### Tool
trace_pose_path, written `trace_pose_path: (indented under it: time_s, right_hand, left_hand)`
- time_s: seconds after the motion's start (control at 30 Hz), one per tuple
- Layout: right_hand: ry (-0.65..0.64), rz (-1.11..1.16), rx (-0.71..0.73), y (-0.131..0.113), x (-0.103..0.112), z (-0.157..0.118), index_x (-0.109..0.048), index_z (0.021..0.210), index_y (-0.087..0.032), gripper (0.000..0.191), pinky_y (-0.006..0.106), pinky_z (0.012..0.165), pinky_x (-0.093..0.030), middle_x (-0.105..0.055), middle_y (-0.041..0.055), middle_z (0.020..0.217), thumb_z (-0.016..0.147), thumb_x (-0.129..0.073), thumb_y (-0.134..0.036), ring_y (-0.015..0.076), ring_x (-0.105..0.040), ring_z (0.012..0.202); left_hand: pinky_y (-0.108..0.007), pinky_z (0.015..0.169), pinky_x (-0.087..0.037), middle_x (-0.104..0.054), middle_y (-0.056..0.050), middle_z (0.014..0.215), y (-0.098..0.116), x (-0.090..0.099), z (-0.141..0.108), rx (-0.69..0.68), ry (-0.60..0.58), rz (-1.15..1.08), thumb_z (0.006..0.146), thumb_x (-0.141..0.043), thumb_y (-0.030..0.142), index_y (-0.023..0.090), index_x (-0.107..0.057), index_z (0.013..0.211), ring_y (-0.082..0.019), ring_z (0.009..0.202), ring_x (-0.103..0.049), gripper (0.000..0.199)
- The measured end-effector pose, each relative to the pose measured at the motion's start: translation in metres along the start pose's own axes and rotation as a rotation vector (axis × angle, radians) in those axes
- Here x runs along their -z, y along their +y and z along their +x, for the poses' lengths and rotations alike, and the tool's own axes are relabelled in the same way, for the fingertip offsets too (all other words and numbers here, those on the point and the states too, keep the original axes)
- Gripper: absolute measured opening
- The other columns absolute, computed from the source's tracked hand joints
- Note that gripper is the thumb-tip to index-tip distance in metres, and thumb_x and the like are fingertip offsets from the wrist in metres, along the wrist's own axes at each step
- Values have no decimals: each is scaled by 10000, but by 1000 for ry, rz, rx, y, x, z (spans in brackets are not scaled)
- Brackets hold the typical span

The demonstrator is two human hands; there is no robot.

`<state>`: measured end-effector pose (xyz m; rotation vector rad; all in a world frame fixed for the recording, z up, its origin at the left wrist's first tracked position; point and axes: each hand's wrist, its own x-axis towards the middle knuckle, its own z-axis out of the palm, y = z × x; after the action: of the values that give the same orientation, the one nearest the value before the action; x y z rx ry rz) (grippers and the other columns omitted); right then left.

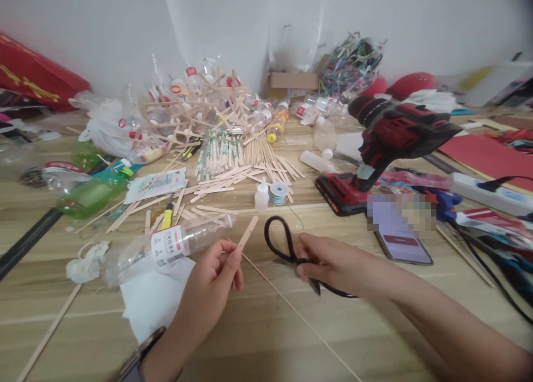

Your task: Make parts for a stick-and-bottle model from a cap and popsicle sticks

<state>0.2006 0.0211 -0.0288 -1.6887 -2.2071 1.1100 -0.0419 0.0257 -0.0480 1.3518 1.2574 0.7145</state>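
Pinched between thumb and fingers of my left hand (219, 268) is a flat wooden craft stick (249, 232), its free end pointing up and to the right. My right hand (328, 264) is closed around the middle of a pair of black-handled scissors (277, 239). One handle loop points away to the left, and a blade tip shows below the fingers. Under both hands a long thin wooden skewer (291, 307) lies slantwise on the table. A clear plastic bottle (137, 257) with a white label lies left of my left hand, partly over a white paper (154, 307).
A red and black cordless drill (387, 143) stands at the right, with a phone (400, 232) before it. A small glue bottle (261, 196) and a thread spool (278, 193) stand ahead. Behind them lie piled craft sticks (225, 179) and plastic bottles. A power strip (491, 193) lies far right.
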Motion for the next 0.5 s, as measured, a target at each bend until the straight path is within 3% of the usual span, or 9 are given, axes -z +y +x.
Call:
trace_pose_path:
  time_s: [0.07,0.13,0.23,0.37,0.5]
  right_hand:
    - [-96,173,26,0,10,-3,-452,957,-211,29,220,517,-425,-703,4,772,930,-451,-199,139,-643,650]
    - [-142,430,64,-4,14,-3,-458,1036,-196,130,215,493,-422,-719,29,819,943,-442,-285,135,-646,643]
    - [16,672,140,-13,8,1,-535,939,-184,199,230,541,-446,-694,32,780,919,-511,-380,138,-631,661]
    - [445,366,195,-21,-11,3,-583,746,-209,251,250,537,-467,-655,7,646,936,-503,-352,146,-615,589]
    - [625,-60,371,-20,-31,1,-638,902,-218,175,264,556,-513,-740,33,760,946,-468,-217,173,-689,637]
  left_hand:
    - [-205,422,-290,-541,53,537,-4,0,0,-3,5,30,928,-479,509,187,-557,911,-109,440,-409,332]
    - [-217,432,-316,-546,46,542,-6,-1,-2,-11,-13,53,925,-472,523,181,-583,962,-123,448,-435,362]
    - [-231,450,-331,-555,37,556,-6,-4,-5,-6,-48,69,926,-460,532,181,-601,1000,-137,465,-457,385]
    - [-232,456,-304,-433,78,493,-4,-7,-10,21,-61,67,943,-415,547,192,-588,1014,-136,450,-417,401]
    - [-242,457,-249,-337,85,533,-6,-8,-12,-3,-27,113,953,-411,522,206,-587,990,-132,466,-351,363]
